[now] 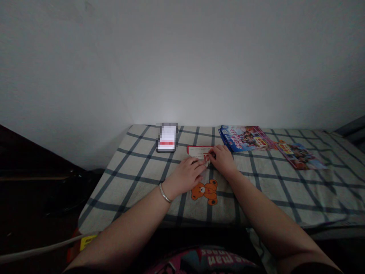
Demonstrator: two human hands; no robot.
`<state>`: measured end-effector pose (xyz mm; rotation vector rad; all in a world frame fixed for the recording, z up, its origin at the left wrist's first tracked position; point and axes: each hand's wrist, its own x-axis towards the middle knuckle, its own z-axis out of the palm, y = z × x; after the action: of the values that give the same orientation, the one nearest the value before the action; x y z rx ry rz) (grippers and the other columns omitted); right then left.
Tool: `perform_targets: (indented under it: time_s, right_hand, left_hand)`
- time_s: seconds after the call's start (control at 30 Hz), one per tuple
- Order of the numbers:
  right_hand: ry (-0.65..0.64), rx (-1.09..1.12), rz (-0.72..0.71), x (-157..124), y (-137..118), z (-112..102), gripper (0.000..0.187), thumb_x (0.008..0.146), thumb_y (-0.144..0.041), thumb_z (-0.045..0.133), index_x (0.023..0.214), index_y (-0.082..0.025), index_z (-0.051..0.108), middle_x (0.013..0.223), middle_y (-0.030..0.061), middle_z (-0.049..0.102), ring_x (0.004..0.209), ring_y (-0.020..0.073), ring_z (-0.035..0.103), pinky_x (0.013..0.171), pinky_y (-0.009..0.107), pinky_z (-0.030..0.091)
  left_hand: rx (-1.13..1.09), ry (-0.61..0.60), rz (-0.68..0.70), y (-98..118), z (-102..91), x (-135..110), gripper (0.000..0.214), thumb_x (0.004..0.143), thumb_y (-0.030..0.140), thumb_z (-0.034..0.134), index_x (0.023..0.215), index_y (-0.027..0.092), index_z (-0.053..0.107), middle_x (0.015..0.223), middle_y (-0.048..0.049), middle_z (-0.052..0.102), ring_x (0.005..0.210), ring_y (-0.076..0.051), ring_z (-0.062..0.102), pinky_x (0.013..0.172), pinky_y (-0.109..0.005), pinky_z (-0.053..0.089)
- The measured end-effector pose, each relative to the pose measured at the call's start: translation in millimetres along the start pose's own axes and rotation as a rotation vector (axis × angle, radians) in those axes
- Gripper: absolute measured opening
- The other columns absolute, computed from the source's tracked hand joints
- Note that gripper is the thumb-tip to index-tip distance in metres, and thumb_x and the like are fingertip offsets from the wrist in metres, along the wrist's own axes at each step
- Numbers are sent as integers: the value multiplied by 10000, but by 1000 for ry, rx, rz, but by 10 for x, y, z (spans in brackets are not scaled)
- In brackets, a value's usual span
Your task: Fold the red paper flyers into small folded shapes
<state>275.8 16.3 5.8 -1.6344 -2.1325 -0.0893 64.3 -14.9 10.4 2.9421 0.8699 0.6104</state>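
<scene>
Both my hands rest on a checked cloth (137, 167) at the middle of the surface. My left hand (186, 175), with a silver bangle at the wrist, has its fingers curled and pinched against a small red-and-white sheet (199, 151). My right hand (222, 160) meets it from the right, fingers also pinched on the near edge of the same sheet. What exactly sits between the fingertips is too small to make out. An orange teddy bear print (205, 191) lies just below my hands.
A phone with a lit screen (167, 137) lies at the far left of the cloth. A blue picture booklet (245, 137) and a second colourful booklet (299, 155) lie at the far right. A white wall stands behind. Dark floor lies left.
</scene>
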Motion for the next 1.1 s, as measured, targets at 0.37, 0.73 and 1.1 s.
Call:
perform_targets:
  time_s: [0.37, 0.73, 1.1]
  right_hand:
    - [-8, -19, 13, -2, -34, -7, 64, 859, -229, 569, 842, -216, 630, 931, 90, 650, 927, 260, 540, 873, 393, 408]
    - [-31, -88, -16, -6, -64, -28, 70, 867, -225, 557, 860, -198, 622, 952, 93, 642, 941, 255, 522, 851, 375, 384]
    - [-9, -127, 14, -1, -77, -1, 83, 870, -225, 540, 861, -192, 615, 941, 93, 641, 924, 247, 519, 830, 363, 372]
  left_hand:
    - [-4, -42, -15, 24, -60, 33, 341, 887, 274, 596, 1219, 202, 585, 1284, -56, 602, 1178, -268, 481, 1011, -465, 424]
    - [42, -26, -29, 28, -37, 20, 318, 886, 312, 602, 1189, 216, 603, 1344, -73, 549, 1204, -270, 468, 1023, -462, 401]
    - [94, -78, -35, 71, -83, 49, 295, 905, 337, 566, 1176, 224, 596, 1318, -60, 556, 1209, -258, 452, 1020, -448, 387]
